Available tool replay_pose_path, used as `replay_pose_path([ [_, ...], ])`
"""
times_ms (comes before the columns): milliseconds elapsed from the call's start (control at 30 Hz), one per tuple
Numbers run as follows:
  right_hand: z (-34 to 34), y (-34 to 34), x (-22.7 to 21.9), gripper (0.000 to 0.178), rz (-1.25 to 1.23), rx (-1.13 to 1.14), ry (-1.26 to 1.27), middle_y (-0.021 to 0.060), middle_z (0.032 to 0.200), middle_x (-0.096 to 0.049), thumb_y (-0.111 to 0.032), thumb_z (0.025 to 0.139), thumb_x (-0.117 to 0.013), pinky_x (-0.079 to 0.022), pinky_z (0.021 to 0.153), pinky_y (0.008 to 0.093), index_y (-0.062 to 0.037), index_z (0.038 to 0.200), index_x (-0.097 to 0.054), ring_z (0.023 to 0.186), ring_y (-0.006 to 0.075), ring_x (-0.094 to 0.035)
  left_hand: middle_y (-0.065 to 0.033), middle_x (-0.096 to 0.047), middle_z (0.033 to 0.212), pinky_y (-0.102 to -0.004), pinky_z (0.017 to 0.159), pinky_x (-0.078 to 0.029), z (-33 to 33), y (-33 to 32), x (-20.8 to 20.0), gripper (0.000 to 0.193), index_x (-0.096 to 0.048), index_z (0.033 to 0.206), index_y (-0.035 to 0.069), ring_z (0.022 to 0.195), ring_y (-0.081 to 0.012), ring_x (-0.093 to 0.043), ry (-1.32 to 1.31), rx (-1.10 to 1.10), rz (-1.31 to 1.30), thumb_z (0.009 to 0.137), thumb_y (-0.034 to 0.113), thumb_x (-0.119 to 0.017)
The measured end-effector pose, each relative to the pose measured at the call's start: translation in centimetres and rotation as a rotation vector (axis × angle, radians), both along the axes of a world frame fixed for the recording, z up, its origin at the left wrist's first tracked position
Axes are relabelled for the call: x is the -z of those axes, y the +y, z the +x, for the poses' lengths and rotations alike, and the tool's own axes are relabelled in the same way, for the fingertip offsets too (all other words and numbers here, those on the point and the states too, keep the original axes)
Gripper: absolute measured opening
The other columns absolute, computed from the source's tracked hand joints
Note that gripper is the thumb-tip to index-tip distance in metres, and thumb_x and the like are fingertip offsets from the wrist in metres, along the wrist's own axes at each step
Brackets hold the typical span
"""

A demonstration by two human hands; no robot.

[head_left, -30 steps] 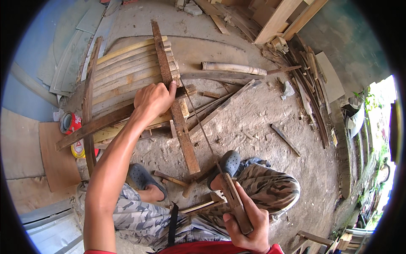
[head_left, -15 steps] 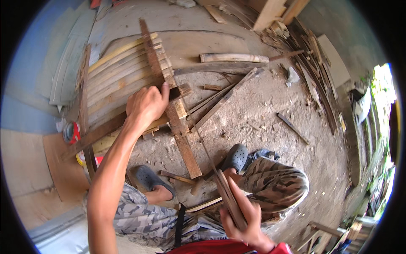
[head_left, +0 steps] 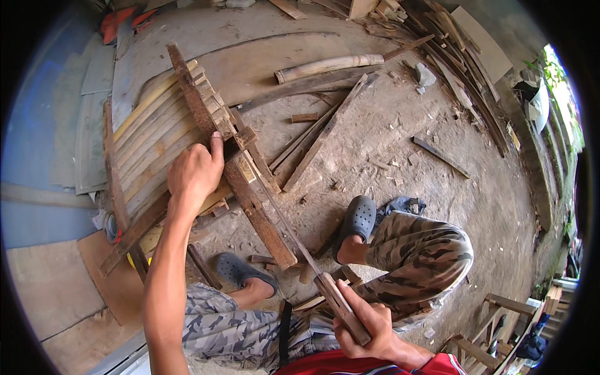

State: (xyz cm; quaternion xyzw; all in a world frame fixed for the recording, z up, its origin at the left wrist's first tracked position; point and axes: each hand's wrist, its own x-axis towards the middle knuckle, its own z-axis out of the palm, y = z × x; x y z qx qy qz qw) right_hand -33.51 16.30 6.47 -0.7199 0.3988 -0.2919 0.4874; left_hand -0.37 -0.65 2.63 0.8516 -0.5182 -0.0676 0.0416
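Observation:
My left hand (head_left: 195,172) is closed over a dark wooden strip (head_left: 139,236), its thumb near the strip's far end. The strip lies across a stack of pale slats (head_left: 149,145) and a rough brown board (head_left: 257,212). My right hand (head_left: 378,331), low in the view, wraps round the wooden handle (head_left: 339,306) of a saw. Its thin blade (head_left: 289,232), seen nearly edge-on, runs up and left to the strip's end, just right of my left hand. Whether the teeth touch the wood I cannot tell.
My feet in grey clogs (head_left: 360,217) rest on the dusty floor below the slats. Loose wood strips (head_left: 325,140) and a split round pole (head_left: 328,67) lie beyond. A woodpile (head_left: 462,75) lines the far right; a wooden frame (head_left: 484,331) stands near right.
The saw has drawn back toward me, down and to the right of the strip. My left hand keeps its hold on the strip. The whole view has shifted slightly.

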Motion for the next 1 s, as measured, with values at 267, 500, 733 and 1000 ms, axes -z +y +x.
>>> replay_pose_path([
  [267, 9.6, -9.6, 3.2, 0.065, -0.005, 0.142, -0.121, 0.0155, 0.078, -0.069, -0.002, 0.083, -0.061, -0.054, 0.065, 0.0282, 0.0027, 0.146, -0.047, 0.062, 0.0165, -0.067, -0.0328, -0.068, 0.082, -0.0557, 0.078, -0.054, -0.2, -0.4, -0.1, 0.072, -0.072, 0.075, -0.006, 0.084, -0.0505, -0.068, 0.017, 0.040, -0.024, 0.104, 0.050, -0.038],
  [500, 2.2, -2.0, 0.2, 0.065, 0.033, 0.064, 0.085, 0.0179, 0.096, -0.075, 0.003, 0.076, -0.058, -0.055, 0.064, 0.0273, 0.0107, 0.140, -0.050, 0.063, 0.0183, -0.071, -0.0314, -0.069, 0.083, -0.0553, 0.080, -0.054, 0.0, 0.2, -0.4, 0.074, -0.073, 0.079, -0.005, 0.085, -0.0486, -0.070, 0.079, 0.000, 0.032, 0.104, 0.053, -0.034],
  [733, 5.6, -4.5, 0.2, 0.066, 0.007, 0.120, 0.016, 0.0184, 0.090, -0.073, 0.000, 0.079, -0.060, -0.055, 0.070, 0.0282, 0.0074, 0.143, -0.048, 0.071, 0.0207, -0.073, -0.0317, -0.069, 0.079, -0.0533, 0.076, -0.055, 0.2, -0.2, -0.2, 0.076, -0.072, 0.075, -0.005, 0.083, -0.0457, -0.071, 0.090, 0.066, 0.039, 0.105, 0.054, -0.035],
  [1000, 8.1, -6.2, 1.6, 0.064, 0.028, 0.133, -0.021, 0.0161, 0.083, -0.072, 0.000, 0.083, -0.060, -0.054, 0.064, 0.0295, 0.0064, 0.145, -0.045, 0.064, 0.0171, -0.069, -0.0312, -0.068, 0.076, -0.0550, 0.075, -0.054, 0.8, 0.5, 0.5, 0.075, -0.070, 0.073, -0.006, 0.075, -0.0467, -0.070, 0.115, 0.044, -0.079, 0.104, 0.053, -0.035],
])
